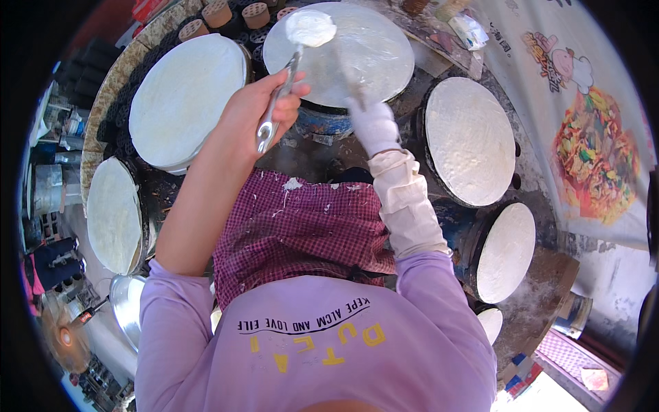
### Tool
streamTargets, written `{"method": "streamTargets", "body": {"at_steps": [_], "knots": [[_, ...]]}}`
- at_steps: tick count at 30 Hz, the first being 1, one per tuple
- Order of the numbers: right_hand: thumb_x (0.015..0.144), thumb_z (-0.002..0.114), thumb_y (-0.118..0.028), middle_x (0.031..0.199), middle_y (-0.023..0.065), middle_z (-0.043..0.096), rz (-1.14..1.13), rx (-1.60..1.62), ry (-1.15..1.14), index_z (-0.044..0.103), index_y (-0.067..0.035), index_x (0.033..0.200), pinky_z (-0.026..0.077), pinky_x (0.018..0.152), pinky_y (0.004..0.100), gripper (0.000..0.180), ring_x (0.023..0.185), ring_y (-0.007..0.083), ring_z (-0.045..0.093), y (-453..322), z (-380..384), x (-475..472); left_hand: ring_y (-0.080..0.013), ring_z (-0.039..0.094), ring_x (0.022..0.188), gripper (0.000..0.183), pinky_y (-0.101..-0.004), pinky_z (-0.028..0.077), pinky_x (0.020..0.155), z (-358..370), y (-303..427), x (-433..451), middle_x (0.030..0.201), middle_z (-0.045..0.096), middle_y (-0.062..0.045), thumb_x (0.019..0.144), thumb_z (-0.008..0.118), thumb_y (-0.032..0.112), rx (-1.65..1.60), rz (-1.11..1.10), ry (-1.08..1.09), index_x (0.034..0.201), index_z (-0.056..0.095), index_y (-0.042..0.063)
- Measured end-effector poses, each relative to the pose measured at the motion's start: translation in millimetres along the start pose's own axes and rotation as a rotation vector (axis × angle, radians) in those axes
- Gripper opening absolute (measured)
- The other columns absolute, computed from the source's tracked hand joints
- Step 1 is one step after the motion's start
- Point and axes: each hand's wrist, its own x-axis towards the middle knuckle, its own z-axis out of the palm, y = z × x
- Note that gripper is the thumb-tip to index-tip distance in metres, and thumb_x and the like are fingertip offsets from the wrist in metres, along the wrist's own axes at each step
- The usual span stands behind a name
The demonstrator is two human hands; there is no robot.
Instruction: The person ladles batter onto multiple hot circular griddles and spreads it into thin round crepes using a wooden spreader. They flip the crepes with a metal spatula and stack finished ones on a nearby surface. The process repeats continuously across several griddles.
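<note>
My left hand (282, 105), bare, grips the metal handle of a ladle (310, 28) whose bowl is covered in white batter. The ladle is over the far round griddle (381, 46), which has a thin, shiny pale layer spread on it. My right hand (375, 121) wears a white glove and is closed around the handle of a blurred flat tool (349, 74), which reaches over the same griddle. A large pale flatbread sheet (188, 103) lies on a round stand at the left. Another griddle coated with pale batter (471, 141) stands to the right.
More round griddles with pale sheets stand at the lower left (114, 216) and lower right (506, 252). Perforated coal briquettes (216, 13) are stacked behind, at the upper left. A white packet (468, 31) lies at the upper right. A fan (66, 337) and metal basin (128, 309) are at the lower left.
</note>
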Motion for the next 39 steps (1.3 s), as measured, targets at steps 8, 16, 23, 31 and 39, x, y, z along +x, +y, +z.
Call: {"method": "streamTargets", "body": {"at_steps": [8,16,23,31,39], "knots": [[0.093,0.058,-0.03,0.091,0.0217,0.068,0.03,0.124,0.03,0.061,-0.016,0.126,0.054,0.078,0.0483,0.036,0.088,0.041,0.067,41.9,-14.7,-134.8,-0.0086,0.046,0.053,0.033,-0.0217,0.043,0.044,-13.3,-7.3,-59.3,0.094,0.059,-0.015,0.106,0.036,0.01,-0.11,-0.149,-0.061,0.132,0.038,-0.01],[0.096,0.053,-0.031,0.118,0.0248,0.065,0.419,0.142,0.804,0.057,-0.004,0.135,0.05,0.091,0.0391,0.047,0.11,0.0372,0.064,215.4,-128.1,-212.9,-0.0088,0.047,0.051,0.042,-0.0216,0.045,0.04,7.0,-39.3,-78.2,0.096,0.057,-0.017,0.108,0.031,0.014,-0.129,-0.328,-0.17,0.142,0.028,-0.01],[0.096,0.046,-0.042,0.107,0.022,0.068,0.784,-0.287,0.508,0.062,-0.016,0.129,0.053,0.086,0.0473,0.045,0.099,0.0395,0.066,234.1,-148.5,-173.3,-0.0091,0.047,0.051,0.044,-0.0214,0.045,0.04,22.1,-55.7,-78.7,0.094,0.056,-0.016,0.108,0.032,0.015,-0.099,-0.394,-0.203,0.143,0.027,-0.01],[0.09,0.058,-0.024,0.103,0.0249,0.069,0.648,-0.22,0.592,0.053,-0.008,0.135,0.054,0.083,0.0476,0.048,0.097,0.0394,0.067,250.5,-153.4,-168.8,-0.0065,0.048,0.049,0.041,-0.0192,0.043,0.039,29.7,-67.4,-77.4,0.091,0.058,-0.016,0.108,0.034,0.014,0.001,-0.327,-0.165,0.141,0.034,-0.011],[0.089,0.05,-0.007,0.1,0.029,0.068,0.775,-0.402,0.225,0.023,-0.012,0.153,0.055,0.078,0.05,0.07,0.092,0.0395,0.069,207.9,-149.7,-185.4,-0.007,0.048,0.048,0.042,-0.0188,0.043,0.039,36.0,-74.4,-76.9,0.091,0.059,-0.016,0.108,0.035,0.014,0.011,-0.342,-0.159,0.141,0.034,-0.011]]}}
